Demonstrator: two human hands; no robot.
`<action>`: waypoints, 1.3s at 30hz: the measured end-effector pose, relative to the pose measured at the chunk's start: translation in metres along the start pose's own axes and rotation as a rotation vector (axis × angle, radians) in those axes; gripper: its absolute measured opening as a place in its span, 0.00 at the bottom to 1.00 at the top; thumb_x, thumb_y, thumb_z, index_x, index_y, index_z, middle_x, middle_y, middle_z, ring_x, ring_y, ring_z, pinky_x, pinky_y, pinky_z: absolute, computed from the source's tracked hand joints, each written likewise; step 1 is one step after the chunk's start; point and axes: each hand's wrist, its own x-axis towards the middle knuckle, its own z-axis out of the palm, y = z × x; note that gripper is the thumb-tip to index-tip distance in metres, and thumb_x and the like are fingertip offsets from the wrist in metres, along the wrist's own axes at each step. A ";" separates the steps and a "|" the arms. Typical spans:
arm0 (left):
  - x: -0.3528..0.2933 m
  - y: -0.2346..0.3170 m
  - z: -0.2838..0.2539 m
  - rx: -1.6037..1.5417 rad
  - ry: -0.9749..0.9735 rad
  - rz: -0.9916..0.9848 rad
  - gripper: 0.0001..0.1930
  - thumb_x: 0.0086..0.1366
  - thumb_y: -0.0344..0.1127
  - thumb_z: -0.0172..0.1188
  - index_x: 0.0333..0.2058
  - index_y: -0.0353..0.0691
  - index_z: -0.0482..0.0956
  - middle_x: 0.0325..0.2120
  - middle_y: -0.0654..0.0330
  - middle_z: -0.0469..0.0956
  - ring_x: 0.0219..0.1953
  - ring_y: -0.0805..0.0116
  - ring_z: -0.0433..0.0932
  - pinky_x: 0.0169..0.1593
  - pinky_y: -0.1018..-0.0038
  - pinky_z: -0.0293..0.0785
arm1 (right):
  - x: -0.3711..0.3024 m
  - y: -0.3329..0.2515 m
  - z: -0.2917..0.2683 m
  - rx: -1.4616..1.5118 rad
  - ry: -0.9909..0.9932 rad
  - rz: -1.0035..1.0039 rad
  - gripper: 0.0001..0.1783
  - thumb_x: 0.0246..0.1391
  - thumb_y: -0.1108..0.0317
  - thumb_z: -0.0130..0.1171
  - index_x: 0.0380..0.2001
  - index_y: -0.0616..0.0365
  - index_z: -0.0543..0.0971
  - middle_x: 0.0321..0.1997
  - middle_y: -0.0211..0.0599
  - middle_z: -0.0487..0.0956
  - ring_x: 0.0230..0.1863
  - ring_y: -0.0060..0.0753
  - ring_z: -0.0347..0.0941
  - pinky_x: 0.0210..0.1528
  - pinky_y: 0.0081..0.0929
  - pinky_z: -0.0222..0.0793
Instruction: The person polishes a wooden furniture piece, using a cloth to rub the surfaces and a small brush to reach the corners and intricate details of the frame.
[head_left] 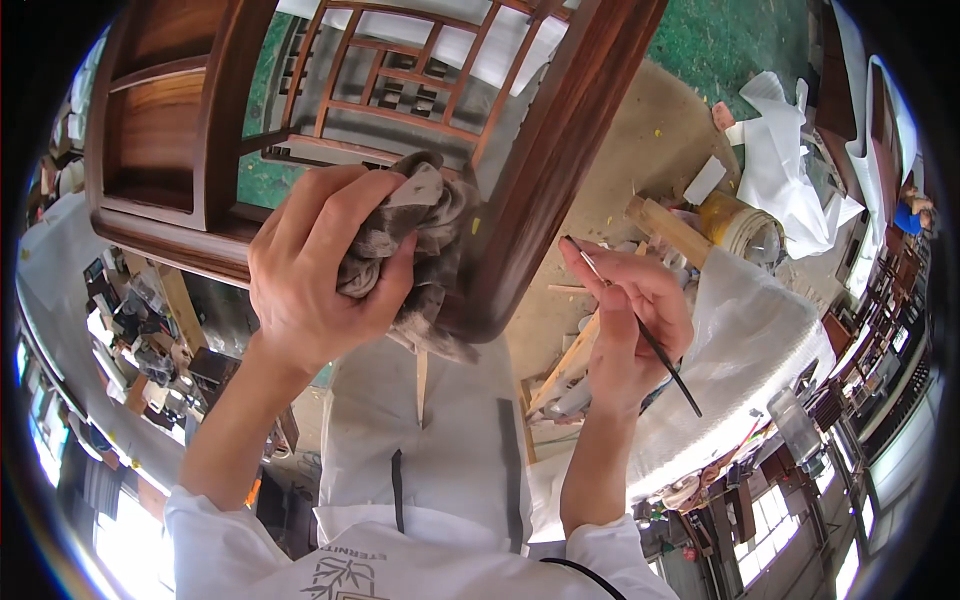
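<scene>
My left hand point(315, 260) is closed round a crumpled, stained grey rag point(425, 215). The rag rests against the near corner of a dark polished wooden furniture frame point(545, 150), which has lattice work point(390, 105) inside it. Off to the right of that corner, my right hand point(640, 315) pinches a thin dark brush point(658, 348) between thumb and fingers. The brush's slim tip points up and left, apart from the wood. What lies under the rag is hidden.
Recessed wooden panels point(160, 125) fill the frame's left side. Beyond my right hand stand a yellowish tub point(735, 225) and a wood block point(668, 230), with white foam sheeting point(790, 160) behind. A covered surface with clutter point(150, 320) is at left. Far right, another person point(912, 212) is visible.
</scene>
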 end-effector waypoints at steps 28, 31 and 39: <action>0.000 0.000 -0.001 0.021 -0.009 0.003 0.22 0.45 0.27 0.67 0.43 0.39 0.78 0.36 0.56 0.78 0.30 0.57 0.78 0.33 0.68 0.75 | 0.007 0.000 0.002 -0.093 0.100 0.013 0.09 0.58 0.88 0.50 0.41 0.71 0.73 0.44 0.53 0.81 0.48 0.40 0.81 0.53 0.27 0.74; 0.000 0.000 -0.002 0.029 -0.013 -0.009 0.22 0.45 0.27 0.67 0.43 0.39 0.78 0.36 0.56 0.78 0.30 0.57 0.78 0.33 0.68 0.76 | 0.012 -0.001 0.003 -0.153 0.069 -0.003 0.10 0.56 0.89 0.49 0.41 0.70 0.74 0.46 0.55 0.81 0.49 0.37 0.80 0.54 0.26 0.74; 0.001 0.000 -0.002 0.032 -0.014 0.005 0.22 0.45 0.28 0.67 0.43 0.39 0.78 0.36 0.57 0.78 0.30 0.57 0.78 0.34 0.68 0.76 | 0.026 -0.002 0.005 -0.134 0.046 -0.001 0.11 0.56 0.91 0.48 0.39 0.71 0.75 0.48 0.57 0.81 0.49 0.33 0.80 0.53 0.22 0.73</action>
